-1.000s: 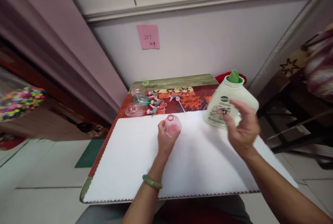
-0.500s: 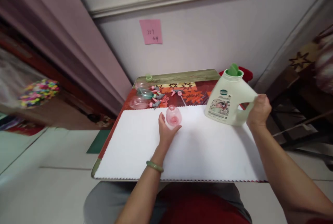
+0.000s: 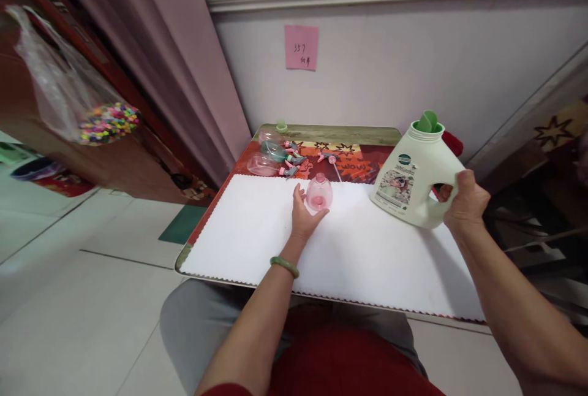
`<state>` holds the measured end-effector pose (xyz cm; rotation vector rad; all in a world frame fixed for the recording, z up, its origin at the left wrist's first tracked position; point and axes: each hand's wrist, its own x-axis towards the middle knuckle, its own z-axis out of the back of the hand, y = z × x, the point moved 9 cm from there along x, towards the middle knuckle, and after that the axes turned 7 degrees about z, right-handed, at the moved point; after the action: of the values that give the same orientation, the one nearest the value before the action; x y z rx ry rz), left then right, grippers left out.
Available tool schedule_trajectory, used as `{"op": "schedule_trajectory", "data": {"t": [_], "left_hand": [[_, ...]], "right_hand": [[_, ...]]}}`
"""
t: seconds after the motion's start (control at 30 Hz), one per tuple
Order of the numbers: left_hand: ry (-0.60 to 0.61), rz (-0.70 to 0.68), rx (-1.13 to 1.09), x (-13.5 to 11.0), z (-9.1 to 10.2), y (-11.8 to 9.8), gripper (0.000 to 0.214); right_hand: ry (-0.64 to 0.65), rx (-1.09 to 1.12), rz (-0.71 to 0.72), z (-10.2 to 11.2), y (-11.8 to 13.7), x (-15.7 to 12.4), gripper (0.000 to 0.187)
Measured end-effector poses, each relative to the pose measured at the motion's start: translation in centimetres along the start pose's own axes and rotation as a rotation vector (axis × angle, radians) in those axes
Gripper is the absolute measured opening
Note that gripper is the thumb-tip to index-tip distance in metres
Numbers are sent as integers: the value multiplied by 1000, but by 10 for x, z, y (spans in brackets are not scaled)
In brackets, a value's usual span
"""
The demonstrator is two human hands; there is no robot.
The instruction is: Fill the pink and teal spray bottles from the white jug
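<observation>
My left hand (image 3: 307, 215) is cupped round the lower part of a small clear pink bottle (image 3: 320, 192), fingers on its left and thumb across its front right. The bottle stands upright on a white mat, without a spray top on its neck. My right hand (image 3: 466, 203) grips the handle of a large pale green detergent jug (image 3: 404, 178). The jug leans somewhat; whether its base touches the mat I cannot tell. Its mouth is uncapped and shows a green spout (image 3: 428, 121). A loose pink spray trigger (image 3: 331, 160) with a thin tube lies behind the pink bottle.
Several clear spray bottles (image 3: 275, 151) lie on their sides at the table's back left, near a small green cap (image 3: 282, 127). The white mat (image 3: 239, 224) covers the front. A pink note (image 3: 301, 48) is on the wall. At far left hangs a bag of colourful pieces (image 3: 110, 123).
The camera view has turned left, shifting the scene to the right. The jug looks slightly more tilted. My left hand stays round the bottle and my right hand stays on the handle.
</observation>
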<state>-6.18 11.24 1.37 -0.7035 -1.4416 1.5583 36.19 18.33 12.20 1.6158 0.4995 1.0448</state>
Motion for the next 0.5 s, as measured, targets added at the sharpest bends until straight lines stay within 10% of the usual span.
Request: {"op": "schedule_trajectory", "data": {"t": [0.27, 0.5], "left_hand": [[-240, 32, -115, -37, 49, -34, 75], [-374, -72, -197, -89, 114, -105, 51]], "right_hand": [[98, 272, -6, 8, 80, -50, 54], [456, 378, -317, -56, 104, -128, 56]]}}
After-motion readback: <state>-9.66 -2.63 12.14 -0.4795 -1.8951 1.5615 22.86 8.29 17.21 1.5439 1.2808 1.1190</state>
